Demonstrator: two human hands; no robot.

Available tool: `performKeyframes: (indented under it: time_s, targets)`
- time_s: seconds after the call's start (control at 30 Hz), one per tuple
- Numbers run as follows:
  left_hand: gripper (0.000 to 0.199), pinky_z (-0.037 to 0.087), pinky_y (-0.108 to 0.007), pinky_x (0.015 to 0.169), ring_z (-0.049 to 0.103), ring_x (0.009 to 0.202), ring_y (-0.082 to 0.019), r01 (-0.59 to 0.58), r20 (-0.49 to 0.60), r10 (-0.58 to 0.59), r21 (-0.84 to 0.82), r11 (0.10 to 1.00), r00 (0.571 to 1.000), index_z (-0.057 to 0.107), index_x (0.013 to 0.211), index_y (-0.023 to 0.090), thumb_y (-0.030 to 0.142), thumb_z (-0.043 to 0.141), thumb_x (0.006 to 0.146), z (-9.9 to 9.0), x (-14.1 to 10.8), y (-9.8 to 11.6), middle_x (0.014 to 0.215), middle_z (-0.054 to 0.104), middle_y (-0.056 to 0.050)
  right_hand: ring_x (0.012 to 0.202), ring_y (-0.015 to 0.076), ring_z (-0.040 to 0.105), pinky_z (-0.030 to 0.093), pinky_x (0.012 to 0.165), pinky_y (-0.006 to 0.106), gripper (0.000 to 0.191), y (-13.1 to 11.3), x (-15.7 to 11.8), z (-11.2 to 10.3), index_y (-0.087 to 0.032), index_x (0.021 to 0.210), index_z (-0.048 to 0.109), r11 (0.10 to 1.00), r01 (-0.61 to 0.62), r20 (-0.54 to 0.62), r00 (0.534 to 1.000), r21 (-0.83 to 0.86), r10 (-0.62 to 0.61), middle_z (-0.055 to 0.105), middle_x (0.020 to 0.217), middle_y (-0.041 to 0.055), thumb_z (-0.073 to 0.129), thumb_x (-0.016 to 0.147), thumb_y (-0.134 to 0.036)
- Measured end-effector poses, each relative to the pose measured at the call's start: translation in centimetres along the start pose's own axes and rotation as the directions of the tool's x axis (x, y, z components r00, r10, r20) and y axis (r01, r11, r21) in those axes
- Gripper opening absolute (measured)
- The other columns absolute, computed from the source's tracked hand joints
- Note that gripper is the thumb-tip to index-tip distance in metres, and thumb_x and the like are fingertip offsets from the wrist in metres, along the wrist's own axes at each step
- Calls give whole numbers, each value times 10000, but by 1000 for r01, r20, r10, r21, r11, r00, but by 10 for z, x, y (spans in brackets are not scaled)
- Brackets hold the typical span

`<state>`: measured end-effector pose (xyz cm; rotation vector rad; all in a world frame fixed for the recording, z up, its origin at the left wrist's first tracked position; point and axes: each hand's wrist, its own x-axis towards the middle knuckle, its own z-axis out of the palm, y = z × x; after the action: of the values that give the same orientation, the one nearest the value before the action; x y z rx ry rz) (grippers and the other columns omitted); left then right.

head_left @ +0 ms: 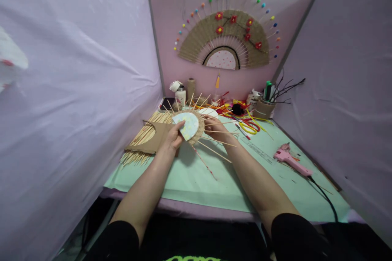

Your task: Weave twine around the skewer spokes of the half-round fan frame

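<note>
A half-round stick fan (187,125) is held up above the table. Its middle is pale blue and patterned, its curved rim is wrapped in brown twine (200,124), and thin wooden sticks spread outward from it. My left hand (175,135) grips the flat side, thumb on the patterned face and the other fingers out of sight behind. At the curved rim, my right hand (213,125) is closed on the fan among the sticks, its fingertips partly hidden. One stick with reddish marks (204,162) points down toward the tabletop.
Cut cardboard (153,136) lies over many loose sticks (137,142) at left. A pink glue gun (292,161) with a cord rests at right. Scissors (248,127), a pen (243,131) and a clear ruler (257,149) lie mid-right. A decorated fan (226,40) hangs on the back panel.
</note>
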<state>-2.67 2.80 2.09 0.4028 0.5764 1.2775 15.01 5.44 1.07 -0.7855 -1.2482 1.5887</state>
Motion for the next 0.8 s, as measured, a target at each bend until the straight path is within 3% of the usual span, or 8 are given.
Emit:
performKeyframes:
  time_s: [0.13,0.3,0.5,0.63,0.8]
  targets:
    - [438,500,-407,997,687,1011,-247,19,-24,-18,16,1000,1000,578,1204,78,-4,519,778,4,-2,-6,981,746,-123,507,70,459,326,456,198,395,-1,-1,5,-232,986,606,998,38,-36,999,42,-37,585,653,-54,713,606,-224]
    - [426,497,-416,1003,676,1035,-263,-48,-42,48,-14,999,998,609,1146,85,-2,542,735,3,-2,-5,959,750,-120,529,81,461,314,463,209,361,-1,-2,6,-218,948,628,997,59,-55,997,55,-56,586,653,-42,735,605,-252]
    - [457,470,-448,1032,661,1066,-277,-74,18,74,17,997,997,626,1129,122,14,566,689,1,-5,4,975,751,-98,440,39,275,178,410,202,249,-4,-5,2,-187,776,644,994,103,-86,991,42,-99,427,534,-74,781,606,-308]
    - [461,468,-438,1035,663,1062,-279,-115,11,114,54,992,993,640,1097,118,3,591,653,1,-7,8,960,754,-96,439,43,261,184,417,212,284,-9,-8,-7,-172,818,673,990,137,-32,990,44,-135,351,498,-88,792,610,-325]
    - [383,475,-431,1028,667,1052,-283,-137,3,137,57,989,991,656,1014,104,-1,601,650,0,-5,10,911,757,-101,482,49,316,257,459,227,309,-17,-13,-28,-163,833,680,991,130,14,991,-15,-130,414,561,-68,810,604,-325]
